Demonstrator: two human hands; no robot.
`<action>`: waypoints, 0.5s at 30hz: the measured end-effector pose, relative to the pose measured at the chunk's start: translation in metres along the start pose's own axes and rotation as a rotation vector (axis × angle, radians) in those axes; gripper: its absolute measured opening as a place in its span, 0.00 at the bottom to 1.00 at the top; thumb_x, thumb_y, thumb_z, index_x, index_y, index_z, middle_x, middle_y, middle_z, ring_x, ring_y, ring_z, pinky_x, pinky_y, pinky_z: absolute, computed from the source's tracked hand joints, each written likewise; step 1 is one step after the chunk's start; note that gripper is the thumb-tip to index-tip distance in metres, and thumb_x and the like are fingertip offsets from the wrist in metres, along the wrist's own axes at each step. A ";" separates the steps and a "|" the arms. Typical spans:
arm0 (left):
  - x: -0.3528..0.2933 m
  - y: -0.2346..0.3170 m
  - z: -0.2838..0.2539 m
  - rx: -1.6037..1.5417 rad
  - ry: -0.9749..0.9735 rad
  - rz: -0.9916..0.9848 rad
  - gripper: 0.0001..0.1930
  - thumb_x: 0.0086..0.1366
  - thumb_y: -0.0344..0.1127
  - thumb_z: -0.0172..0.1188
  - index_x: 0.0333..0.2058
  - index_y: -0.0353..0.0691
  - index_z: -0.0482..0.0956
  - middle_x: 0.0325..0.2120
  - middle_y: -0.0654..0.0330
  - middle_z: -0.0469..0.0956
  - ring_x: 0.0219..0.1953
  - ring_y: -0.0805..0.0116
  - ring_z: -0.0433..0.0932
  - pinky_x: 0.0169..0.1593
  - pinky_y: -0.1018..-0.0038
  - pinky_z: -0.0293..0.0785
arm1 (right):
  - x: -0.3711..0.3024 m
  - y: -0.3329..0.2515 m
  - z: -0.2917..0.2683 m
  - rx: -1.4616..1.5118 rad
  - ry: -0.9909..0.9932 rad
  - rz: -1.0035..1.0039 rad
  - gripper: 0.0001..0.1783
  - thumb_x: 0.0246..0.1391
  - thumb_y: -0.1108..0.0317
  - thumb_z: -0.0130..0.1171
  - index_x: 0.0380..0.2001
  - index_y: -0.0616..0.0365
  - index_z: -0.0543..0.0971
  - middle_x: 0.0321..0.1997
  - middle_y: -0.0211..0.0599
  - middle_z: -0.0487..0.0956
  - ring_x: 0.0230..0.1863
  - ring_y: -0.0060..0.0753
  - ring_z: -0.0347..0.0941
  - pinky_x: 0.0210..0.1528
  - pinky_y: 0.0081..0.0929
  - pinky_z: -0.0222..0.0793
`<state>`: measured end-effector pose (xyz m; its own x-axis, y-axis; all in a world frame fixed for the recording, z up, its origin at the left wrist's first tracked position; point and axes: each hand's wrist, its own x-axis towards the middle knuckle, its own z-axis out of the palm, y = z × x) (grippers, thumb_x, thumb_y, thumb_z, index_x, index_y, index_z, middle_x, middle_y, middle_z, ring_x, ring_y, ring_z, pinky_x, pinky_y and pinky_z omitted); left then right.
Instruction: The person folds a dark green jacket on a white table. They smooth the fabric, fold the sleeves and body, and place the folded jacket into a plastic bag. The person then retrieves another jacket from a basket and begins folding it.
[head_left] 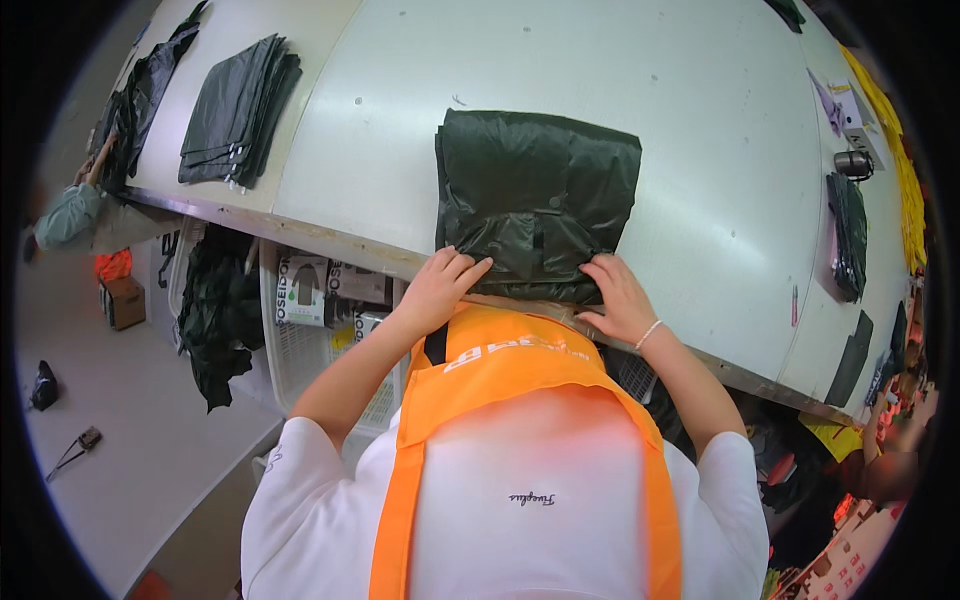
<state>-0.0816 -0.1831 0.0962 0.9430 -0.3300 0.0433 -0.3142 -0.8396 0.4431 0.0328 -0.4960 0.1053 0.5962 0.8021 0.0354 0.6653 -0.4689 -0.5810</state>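
Observation:
A folded dark green garment [535, 195] of thin shiny cloth lies on the white table [700, 180], its near edge at the table's front edge. My left hand [440, 285] grips the garment's near left corner, fingers curled over the hem. My right hand [620, 297], with a white band at the wrist, pinches the near right corner. Both forearms come up from my white shirt and orange vest.
A stack of folded dark garments [240, 110] sits at the table's far left. A white basket [320, 350] with boxes stands under the table beside hanging dark cloth [215, 310]. Another person [80, 215] works at the far left. More dark pieces [850, 235] lie at the right.

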 end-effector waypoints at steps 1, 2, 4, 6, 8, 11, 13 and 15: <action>-0.003 0.003 -0.004 -0.067 -0.031 -0.023 0.33 0.45 0.26 0.60 0.55 0.42 0.69 0.43 0.55 0.70 0.46 0.53 0.67 0.56 0.63 0.63 | 0.008 -0.008 -0.013 -0.010 0.007 0.000 0.17 0.41 0.70 0.63 0.39 0.56 0.76 0.42 0.41 0.74 0.50 0.45 0.68 0.56 0.38 0.61; 0.000 0.005 -0.018 -0.138 -0.066 -0.035 0.32 0.46 0.30 0.62 0.54 0.43 0.70 0.42 0.55 0.71 0.46 0.53 0.68 0.55 0.63 0.63 | 0.016 -0.017 -0.030 -0.024 0.019 0.012 0.13 0.44 0.66 0.63 0.35 0.56 0.77 0.39 0.40 0.75 0.48 0.44 0.70 0.52 0.37 0.63; 0.016 0.000 -0.053 -0.166 -0.072 -0.025 0.24 0.46 0.39 0.65 0.45 0.44 0.79 0.37 0.56 0.74 0.43 0.55 0.70 0.50 0.62 0.62 | 0.049 -0.029 -0.065 -0.075 -0.021 0.125 0.12 0.51 0.59 0.59 0.24 0.55 0.78 0.28 0.35 0.77 0.38 0.40 0.73 0.43 0.34 0.63; 0.052 -0.009 -0.081 -0.022 0.162 -0.015 0.06 0.46 0.38 0.65 0.23 0.45 0.80 0.28 0.62 0.75 0.38 0.59 0.70 0.45 0.63 0.59 | 0.093 -0.028 -0.074 -0.045 0.362 0.058 0.09 0.52 0.66 0.57 0.23 0.57 0.77 0.25 0.34 0.77 0.32 0.42 0.73 0.36 0.34 0.66; 0.105 -0.022 -0.086 0.059 0.393 -0.107 0.08 0.50 0.41 0.64 0.27 0.45 0.80 0.30 0.62 0.76 0.39 0.58 0.70 0.46 0.62 0.60 | 0.140 -0.014 -0.069 -0.047 0.462 -0.012 0.10 0.52 0.67 0.57 0.39 0.56 0.77 0.40 0.39 0.77 0.42 0.44 0.72 0.43 0.34 0.68; 0.150 -0.040 -0.056 0.198 0.474 -0.154 0.25 0.54 0.53 0.61 0.49 0.50 0.75 0.51 0.56 0.70 0.56 0.49 0.63 0.57 0.49 0.54 | 0.175 0.007 -0.030 -0.453 0.437 0.083 0.24 0.55 0.58 0.56 0.55 0.50 0.70 0.58 0.47 0.68 0.59 0.55 0.61 0.58 0.46 0.58; 0.136 -0.030 -0.026 0.311 0.336 -0.262 0.34 0.55 0.59 0.58 0.59 0.55 0.67 0.62 0.55 0.60 0.64 0.44 0.54 0.61 0.42 0.48 | 0.154 -0.009 -0.003 -0.439 0.176 0.306 0.35 0.56 0.47 0.52 0.65 0.43 0.59 0.70 0.49 0.51 0.69 0.64 0.41 0.66 0.60 0.38; 0.109 -0.021 0.005 0.186 0.221 -0.326 0.40 0.54 0.64 0.57 0.63 0.57 0.60 0.67 0.55 0.48 0.68 0.42 0.44 0.61 0.35 0.42 | 0.122 -0.011 0.022 -0.437 0.139 0.304 0.38 0.54 0.41 0.50 0.66 0.37 0.56 0.72 0.47 0.45 0.71 0.62 0.35 0.66 0.64 0.33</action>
<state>0.0275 -0.2039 0.0873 0.9907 0.0482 0.1276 0.0082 -0.9548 0.2972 0.0883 -0.3846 0.0986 0.8246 0.5640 0.0427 0.5608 -0.8055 -0.1914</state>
